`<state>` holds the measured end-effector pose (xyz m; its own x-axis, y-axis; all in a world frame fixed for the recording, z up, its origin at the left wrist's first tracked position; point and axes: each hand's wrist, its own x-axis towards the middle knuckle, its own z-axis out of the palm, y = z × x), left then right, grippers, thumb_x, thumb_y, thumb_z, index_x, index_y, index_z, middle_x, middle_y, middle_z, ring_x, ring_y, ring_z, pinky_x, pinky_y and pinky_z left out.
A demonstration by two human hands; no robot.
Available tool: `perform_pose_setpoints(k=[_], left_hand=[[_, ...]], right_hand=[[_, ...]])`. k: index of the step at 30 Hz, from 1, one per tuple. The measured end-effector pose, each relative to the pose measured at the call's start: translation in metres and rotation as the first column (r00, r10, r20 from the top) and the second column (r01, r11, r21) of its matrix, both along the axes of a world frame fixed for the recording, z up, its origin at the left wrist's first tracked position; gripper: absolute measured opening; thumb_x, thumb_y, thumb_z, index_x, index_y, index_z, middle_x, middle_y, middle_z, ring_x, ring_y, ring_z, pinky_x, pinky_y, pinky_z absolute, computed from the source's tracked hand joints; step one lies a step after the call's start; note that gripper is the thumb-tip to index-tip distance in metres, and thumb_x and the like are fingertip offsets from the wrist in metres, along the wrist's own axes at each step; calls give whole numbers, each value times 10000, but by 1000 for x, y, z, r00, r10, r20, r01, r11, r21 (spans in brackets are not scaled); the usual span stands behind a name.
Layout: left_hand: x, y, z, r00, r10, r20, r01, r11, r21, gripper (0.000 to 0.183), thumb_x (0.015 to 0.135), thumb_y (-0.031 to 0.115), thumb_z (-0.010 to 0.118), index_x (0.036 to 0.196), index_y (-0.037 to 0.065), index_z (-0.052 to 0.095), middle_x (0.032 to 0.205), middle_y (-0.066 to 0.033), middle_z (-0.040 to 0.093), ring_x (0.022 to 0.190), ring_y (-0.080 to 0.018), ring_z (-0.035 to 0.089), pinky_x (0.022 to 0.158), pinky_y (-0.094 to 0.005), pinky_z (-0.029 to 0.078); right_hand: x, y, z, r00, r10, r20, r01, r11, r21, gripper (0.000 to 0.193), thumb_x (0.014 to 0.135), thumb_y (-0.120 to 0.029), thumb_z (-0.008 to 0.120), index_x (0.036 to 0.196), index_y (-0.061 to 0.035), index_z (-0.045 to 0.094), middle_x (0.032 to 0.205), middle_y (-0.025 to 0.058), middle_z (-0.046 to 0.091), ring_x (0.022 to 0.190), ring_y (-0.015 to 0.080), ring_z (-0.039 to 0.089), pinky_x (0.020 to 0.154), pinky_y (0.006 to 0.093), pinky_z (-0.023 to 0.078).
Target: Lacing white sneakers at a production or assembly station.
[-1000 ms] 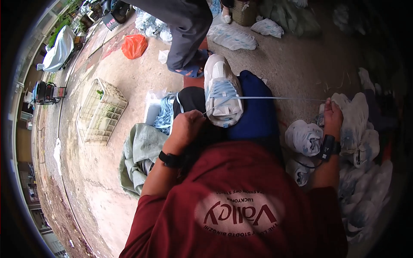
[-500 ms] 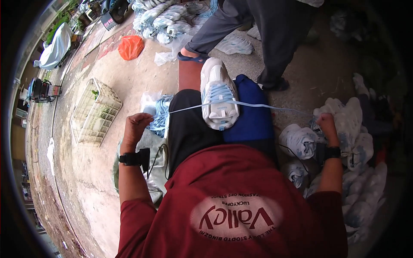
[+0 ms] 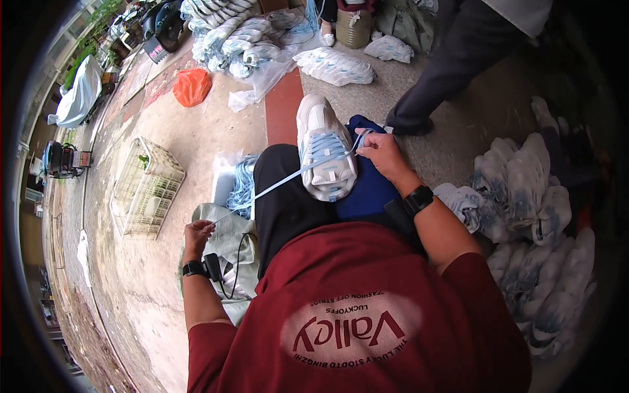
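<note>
A white sneaker with light blue lacing rests on my lap, over dark trousers and a blue cloth. Its pale blue shoelace runs slanting from the shoe down to my left hand, whose fingers pinch the end at the lower left. Beside the shoe's right side, my right hand is closed on another part of the lace, thumb and forefinger together. A bundle of light blue shoelaces lies just left of my knee.
A cream plastic crate stands at left, and an orange plastic bag lies beyond it. Piles of white shoe uppers are heaped at right and more at the far side. A person's dark trouser leg stands ahead right.
My right hand has come in from the far right to the shoe's side. My left hand has moved down, tilting the lace. The other person has stepped right.
</note>
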<state>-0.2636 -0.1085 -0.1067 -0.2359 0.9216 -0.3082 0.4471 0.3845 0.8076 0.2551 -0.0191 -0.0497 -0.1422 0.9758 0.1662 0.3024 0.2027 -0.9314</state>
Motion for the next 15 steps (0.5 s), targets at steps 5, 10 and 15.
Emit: perform_pose_setpoints(k=[5,10,15], left_hand=[[10,-5,-12,999,6,-43,-8,999,-32,74,746,63,685,769,-3,663,655,-1,609,575,-67,499,541,-220,383],[19,-18,-27,1000,4,-27,-7,995,-104,117,743,128,705,727,24,653,615,33,565,523,-49,445,488,-214,343],[32,-33,-34,999,-29,43,38,973,-229,167,776,188,690,691,81,594,551,43,490,450,-53,432,422,-205,347]], right_hand=[[-9,2,-22,985,-160,-57,165,982,91,214,680,-28,677,588,27,492,554,94,440,830,193,626,713,286,448],[-27,3,-23,946,-249,-207,283,947,154,192,676,-37,677,589,19,515,548,123,485,587,167,535,624,300,446],[-27,0,-23,958,-288,-13,287,957,-40,194,652,-47,686,564,16,524,534,135,500,497,176,466,478,353,370]])
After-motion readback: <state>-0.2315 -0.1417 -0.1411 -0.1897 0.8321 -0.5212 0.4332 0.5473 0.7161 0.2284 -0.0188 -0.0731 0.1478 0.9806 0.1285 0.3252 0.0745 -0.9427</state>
